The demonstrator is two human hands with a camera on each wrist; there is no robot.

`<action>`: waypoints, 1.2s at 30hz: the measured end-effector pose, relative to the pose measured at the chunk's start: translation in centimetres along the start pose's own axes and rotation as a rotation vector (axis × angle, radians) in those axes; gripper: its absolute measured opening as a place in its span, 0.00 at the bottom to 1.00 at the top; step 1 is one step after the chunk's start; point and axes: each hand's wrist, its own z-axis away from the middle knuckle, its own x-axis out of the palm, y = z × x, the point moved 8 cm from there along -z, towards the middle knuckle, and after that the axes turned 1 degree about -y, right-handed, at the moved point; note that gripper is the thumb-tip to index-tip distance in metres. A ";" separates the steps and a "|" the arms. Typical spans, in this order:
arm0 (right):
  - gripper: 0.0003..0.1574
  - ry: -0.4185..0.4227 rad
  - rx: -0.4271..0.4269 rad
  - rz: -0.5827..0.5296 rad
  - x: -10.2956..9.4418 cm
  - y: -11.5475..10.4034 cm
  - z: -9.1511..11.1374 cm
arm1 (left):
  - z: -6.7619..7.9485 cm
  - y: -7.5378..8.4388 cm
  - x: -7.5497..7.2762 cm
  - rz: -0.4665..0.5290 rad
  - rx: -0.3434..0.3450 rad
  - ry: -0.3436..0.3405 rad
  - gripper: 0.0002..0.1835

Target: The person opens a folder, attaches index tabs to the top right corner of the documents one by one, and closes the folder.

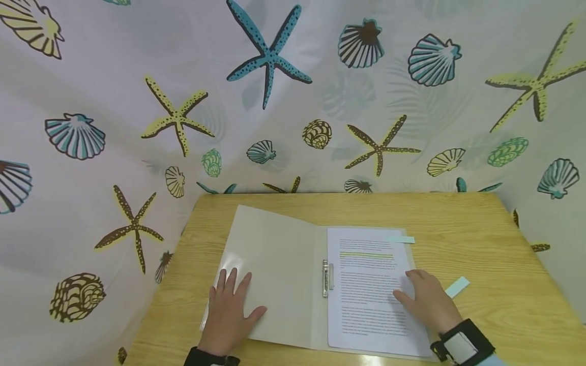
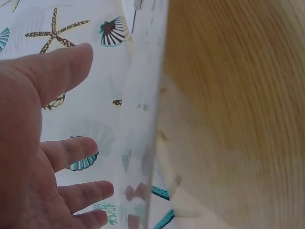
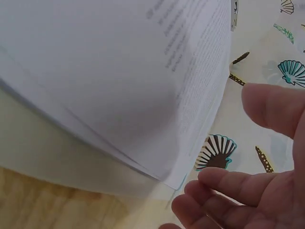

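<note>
A pale file folder [image 1: 274, 284] lies opened on the table. Printed sheets [image 1: 366, 295] rest on its right side, beside a metal clip [image 1: 325, 278] near the spine. Two lines of the top page are highlighted yellow-green. A light blue sticky tab [image 1: 405, 239] sticks out from the page's upper right. My left hand [image 1: 229, 315] is over the left cover, fingers spread; in the left wrist view its fingers [image 2: 86, 193] are close to the glossy cover. At the sheets' right edge is my right hand [image 1: 430, 297], fingers loosely bent; whether the fingertips touch the paper I cannot tell.
Another light blue strip [image 1: 458, 287] shows just right of my right hand, partly hidden by it. The wooden table [image 1: 494, 244] extends around the folder. A cloth [image 1: 293, 152] printed with shells and starfish hangs behind and at the sides.
</note>
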 end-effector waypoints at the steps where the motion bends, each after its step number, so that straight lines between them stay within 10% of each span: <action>1: 0.44 0.002 0.005 0.006 0.3 0.2 0.0 | 0.0 -0.1 0.0 0.000 -0.002 0.013 0.42; 16: 0.62 0.025 -0.013 0.080 2.4 0.0 0.6 | 0.7 0.0 3.9 -0.091 -0.059 -0.041 0.52; 36: 0.66 0.017 -0.006 0.192 2.5 -0.4 0.9 | 1.1 -0.1 5.4 -0.020 -0.056 -0.094 0.52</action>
